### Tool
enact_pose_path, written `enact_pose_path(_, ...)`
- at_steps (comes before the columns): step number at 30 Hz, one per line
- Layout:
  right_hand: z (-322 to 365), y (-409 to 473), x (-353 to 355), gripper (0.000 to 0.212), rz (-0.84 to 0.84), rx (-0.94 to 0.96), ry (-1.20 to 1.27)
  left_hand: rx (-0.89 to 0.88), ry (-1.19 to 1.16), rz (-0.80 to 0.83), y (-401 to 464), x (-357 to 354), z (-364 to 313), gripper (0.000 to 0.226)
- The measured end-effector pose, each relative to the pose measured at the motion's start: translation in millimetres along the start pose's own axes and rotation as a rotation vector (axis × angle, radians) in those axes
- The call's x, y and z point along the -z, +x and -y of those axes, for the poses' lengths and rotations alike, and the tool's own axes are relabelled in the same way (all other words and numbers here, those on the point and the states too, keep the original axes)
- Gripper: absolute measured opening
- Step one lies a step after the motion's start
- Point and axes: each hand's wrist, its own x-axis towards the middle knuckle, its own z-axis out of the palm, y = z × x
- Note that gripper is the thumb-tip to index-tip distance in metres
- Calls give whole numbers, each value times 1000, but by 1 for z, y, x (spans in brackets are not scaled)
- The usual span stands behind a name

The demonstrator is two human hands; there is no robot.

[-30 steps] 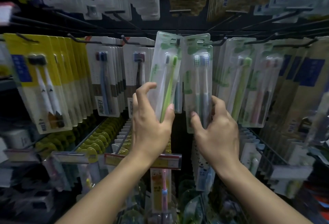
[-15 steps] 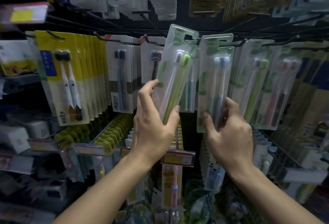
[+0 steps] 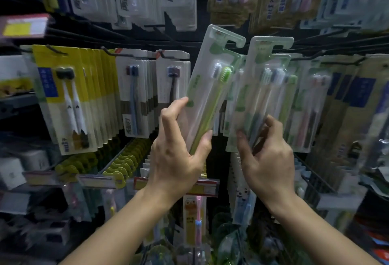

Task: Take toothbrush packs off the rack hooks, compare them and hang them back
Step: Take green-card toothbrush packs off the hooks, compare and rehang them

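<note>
Left hand (image 3: 176, 159), centre of frame, grips the lower end of a green toothbrush pack (image 3: 212, 88) with fingers closed on its edges; the pack tilts right, its top just beside a rack hook (image 3: 231, 44). Right hand (image 3: 269, 165), right of centre, pinches the bottom of a second, blurred pack (image 3: 261, 94) with closed fingers. Yellow packs (image 3: 69, 96) hang at left.

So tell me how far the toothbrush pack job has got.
Done: two packs look free of the hooks. In hand: the left hand holds the green-brush pack, the right hand the blurred blue-brush pack, side by side for comparing. Left: hanging both back on the hooks.
</note>
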Motion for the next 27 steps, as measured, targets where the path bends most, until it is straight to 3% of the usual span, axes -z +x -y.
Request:
enact_pose_path(9, -23, 1, 29, 66, -20, -25, -66, -18, -10, 37, -4, -20, -22, 72)
enact_pose_path(27, -68, 0, 72, 57, -73, -145, -137, -85, -85, 110, -6, -74, -61, 68)
